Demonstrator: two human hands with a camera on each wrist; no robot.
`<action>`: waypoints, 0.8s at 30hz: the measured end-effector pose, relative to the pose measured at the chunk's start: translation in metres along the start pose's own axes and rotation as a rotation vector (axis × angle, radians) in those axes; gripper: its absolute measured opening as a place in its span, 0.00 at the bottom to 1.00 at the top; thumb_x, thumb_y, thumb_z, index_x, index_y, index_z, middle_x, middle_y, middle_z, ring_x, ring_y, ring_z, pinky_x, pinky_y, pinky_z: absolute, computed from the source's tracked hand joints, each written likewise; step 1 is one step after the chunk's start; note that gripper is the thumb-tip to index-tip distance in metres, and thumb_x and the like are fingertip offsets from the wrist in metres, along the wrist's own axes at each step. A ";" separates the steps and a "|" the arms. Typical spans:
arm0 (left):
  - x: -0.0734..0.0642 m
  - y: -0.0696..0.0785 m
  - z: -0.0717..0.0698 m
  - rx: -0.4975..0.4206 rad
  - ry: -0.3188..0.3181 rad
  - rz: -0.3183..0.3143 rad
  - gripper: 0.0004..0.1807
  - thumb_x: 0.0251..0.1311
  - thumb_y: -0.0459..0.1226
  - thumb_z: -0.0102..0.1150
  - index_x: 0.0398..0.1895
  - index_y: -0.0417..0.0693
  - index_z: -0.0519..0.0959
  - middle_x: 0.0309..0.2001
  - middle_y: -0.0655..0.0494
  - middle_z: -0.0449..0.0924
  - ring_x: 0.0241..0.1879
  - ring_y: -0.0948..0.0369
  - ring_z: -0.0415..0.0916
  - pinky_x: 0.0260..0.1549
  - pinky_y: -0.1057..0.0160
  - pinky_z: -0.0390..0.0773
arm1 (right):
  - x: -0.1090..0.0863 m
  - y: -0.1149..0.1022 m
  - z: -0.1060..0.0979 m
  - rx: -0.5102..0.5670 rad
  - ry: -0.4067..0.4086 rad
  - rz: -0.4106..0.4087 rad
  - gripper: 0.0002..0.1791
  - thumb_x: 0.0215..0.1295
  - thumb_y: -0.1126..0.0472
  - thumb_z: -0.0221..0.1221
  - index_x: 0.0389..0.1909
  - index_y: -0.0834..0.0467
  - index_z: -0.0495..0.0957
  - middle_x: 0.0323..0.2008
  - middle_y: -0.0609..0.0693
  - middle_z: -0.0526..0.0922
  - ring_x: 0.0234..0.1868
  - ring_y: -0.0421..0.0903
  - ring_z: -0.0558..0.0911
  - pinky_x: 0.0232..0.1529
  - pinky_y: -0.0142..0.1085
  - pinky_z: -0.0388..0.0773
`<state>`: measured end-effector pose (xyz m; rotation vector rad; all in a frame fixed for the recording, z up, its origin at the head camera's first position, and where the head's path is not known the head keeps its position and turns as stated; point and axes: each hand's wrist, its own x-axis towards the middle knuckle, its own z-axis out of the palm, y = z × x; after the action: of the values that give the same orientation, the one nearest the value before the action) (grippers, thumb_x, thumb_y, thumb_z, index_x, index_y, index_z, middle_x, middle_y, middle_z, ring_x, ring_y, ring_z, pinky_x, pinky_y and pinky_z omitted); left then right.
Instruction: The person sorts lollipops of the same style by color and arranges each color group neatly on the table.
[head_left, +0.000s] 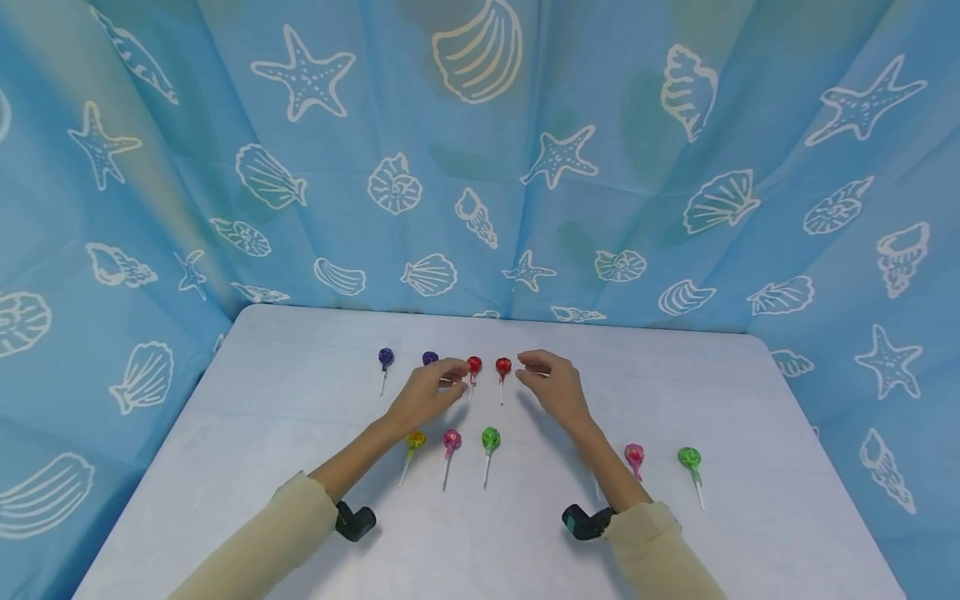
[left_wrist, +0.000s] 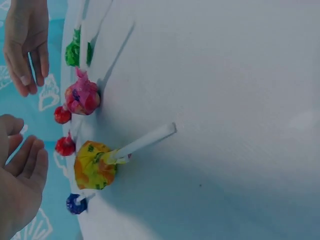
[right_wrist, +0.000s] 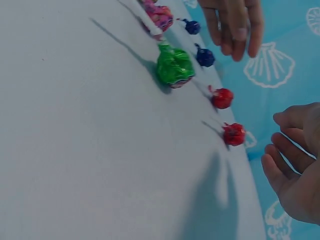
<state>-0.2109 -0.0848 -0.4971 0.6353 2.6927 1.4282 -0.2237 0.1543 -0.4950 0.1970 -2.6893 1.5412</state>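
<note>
Over the back of the table, my left hand [head_left: 429, 393] hovers with loosely bent fingers, holding nothing. Its fingertips overlap the left red lollipop [head_left: 475, 365] in the head view, but the left wrist view shows them apart from the red candies. Just right of the other red lollipop [head_left: 503, 366], my right hand [head_left: 553, 388] is raised, also holding nothing. Partly behind the left hand lies a purple lollipop [head_left: 430, 357], with a second purple lollipop [head_left: 386, 357] farther left. Nearer lie a yellow lollipop [left_wrist: 95, 165], a pink lollipop [left_wrist: 82, 96] and a green lollipop [right_wrist: 175, 67].
Right of my right forearm lie another pink lollipop [head_left: 634, 454] and another green lollipop [head_left: 690, 457]. A white stick [head_left: 597, 487] shows beside that forearm, its head hidden. A blue seashell-print curtain [head_left: 480, 167] hangs behind the white table [head_left: 300, 367].
</note>
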 end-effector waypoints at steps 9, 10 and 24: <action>-0.018 0.003 -0.007 0.098 -0.094 0.011 0.15 0.65 0.34 0.63 0.54 0.41 0.81 0.51 0.50 0.83 0.53 0.53 0.79 0.54 0.54 0.78 | -0.022 -0.004 -0.029 -0.012 -0.005 -0.029 0.14 0.69 0.63 0.62 0.53 0.63 0.82 0.51 0.57 0.84 0.51 0.51 0.82 0.56 0.44 0.77; -0.020 0.003 -0.007 0.110 -0.108 0.002 0.15 0.65 0.34 0.64 0.54 0.41 0.81 0.51 0.51 0.83 0.53 0.53 0.79 0.54 0.54 0.78 | -0.025 -0.004 -0.032 -0.020 -0.004 -0.033 0.14 0.69 0.63 0.62 0.53 0.62 0.82 0.51 0.57 0.84 0.51 0.51 0.82 0.56 0.44 0.78; -0.037 -0.003 -0.010 0.217 -0.238 -0.017 0.18 0.65 0.38 0.65 0.56 0.43 0.81 0.54 0.51 0.82 0.60 0.51 0.74 0.60 0.50 0.72 | -0.067 0.016 -0.079 -0.091 0.058 -0.032 0.15 0.68 0.62 0.63 0.54 0.60 0.82 0.51 0.57 0.84 0.52 0.51 0.82 0.50 0.24 0.75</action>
<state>-0.1804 -0.1080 -0.5000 0.7393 2.6729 0.9918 -0.1614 0.2362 -0.4751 0.1887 -2.6904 1.3895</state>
